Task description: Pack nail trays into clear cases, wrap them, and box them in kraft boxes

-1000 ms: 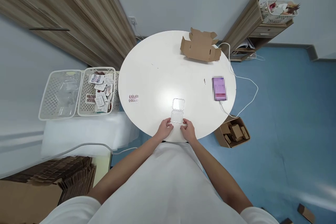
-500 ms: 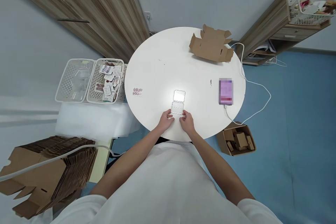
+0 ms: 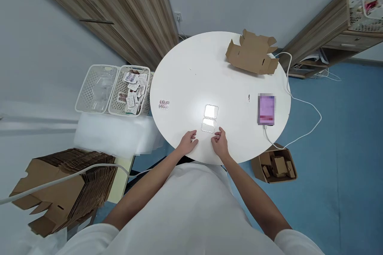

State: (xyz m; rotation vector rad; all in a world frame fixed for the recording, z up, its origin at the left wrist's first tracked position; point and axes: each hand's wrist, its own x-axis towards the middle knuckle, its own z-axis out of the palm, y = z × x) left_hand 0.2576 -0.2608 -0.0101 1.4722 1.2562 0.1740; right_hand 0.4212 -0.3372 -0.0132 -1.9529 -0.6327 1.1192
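Observation:
A small clear plastic case [image 3: 209,118] lies opened flat on the round white table [image 3: 209,67], near its front edge. My left hand [image 3: 188,142] rests on the table just left of and below the case, fingers loosely apart and holding nothing. My right hand [image 3: 220,143] sits just right of and below the case. Its index finger reaches up beside the case's lower right corner, the thumb is apart, and nothing is in it. Neither hand clearly touches the case.
An unfolded cardboard box [image 3: 251,53] lies at the table's far right, a phone [image 3: 266,109] on a white cable [image 3: 308,105] at the right, a small blister pack [image 3: 164,104] at the left. Two white baskets [image 3: 95,87] stand left of the table, one with packets [image 3: 133,89]. On the floor are flat cartons [image 3: 68,191] and an open carton [image 3: 277,165].
Both hands have let go of the clear case and drawn back a little toward me. The case stays opened flat. The view has turned left.

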